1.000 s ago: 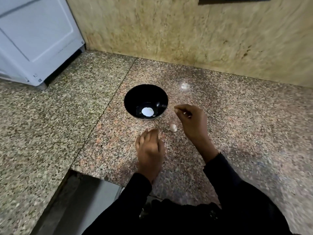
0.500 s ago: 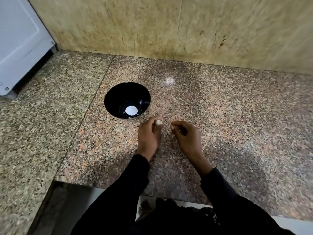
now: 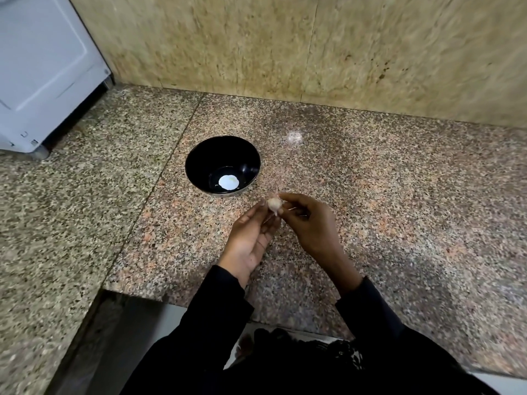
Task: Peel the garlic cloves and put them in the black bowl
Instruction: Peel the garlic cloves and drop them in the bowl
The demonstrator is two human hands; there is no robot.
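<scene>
Papery pink-white skin covers the garlic clove [image 3: 274, 205] we hold above the granite bench [image 3: 399, 209], pinched at the tips of the left hand [image 3: 251, 240] and the right hand [image 3: 309, 223], both curled narrow around it, its thin tail pointing down toward us. The black bowl [image 3: 199, 155] sits just beyond the hands and slightly to their left, nearer the left hand. We judge the peeled clove needs only a short forward reach to drop in.
</scene>
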